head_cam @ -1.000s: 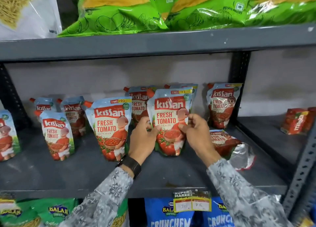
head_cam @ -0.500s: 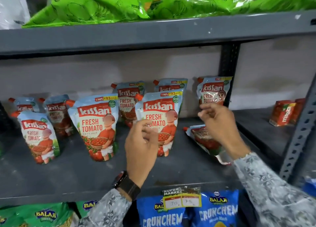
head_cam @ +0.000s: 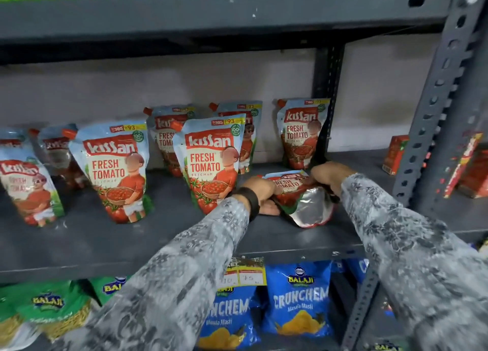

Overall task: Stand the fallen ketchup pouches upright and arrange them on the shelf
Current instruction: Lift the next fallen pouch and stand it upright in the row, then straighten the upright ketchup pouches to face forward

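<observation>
A fallen ketchup pouch (head_cam: 298,192) lies on its back on the grey shelf (head_cam: 132,239), its silver base toward me. My left hand (head_cam: 261,192) grips its left side and my right hand (head_cam: 327,175) grips its right side. Several blue-and-red ketchup pouches stand upright: one just left of my hands (head_cam: 211,163), one further left (head_cam: 116,171), one at the left edge (head_cam: 26,184), others behind them, and one at the back by the post (head_cam: 302,131).
A dark upright post (head_cam: 326,99) stands behind the pouches and a slotted post (head_cam: 438,99) at the right. Red cartons (head_cam: 396,152) sit on the neighbouring shelf. Blue snack bags (head_cam: 298,298) and green bags (head_cam: 47,305) fill the shelf below, behind price tags (head_cam: 245,274).
Both hands left the upright front pouch and moved right and down onto the fallen pouch, taking hold of its two sides. The camera has come closer and turned right.
</observation>
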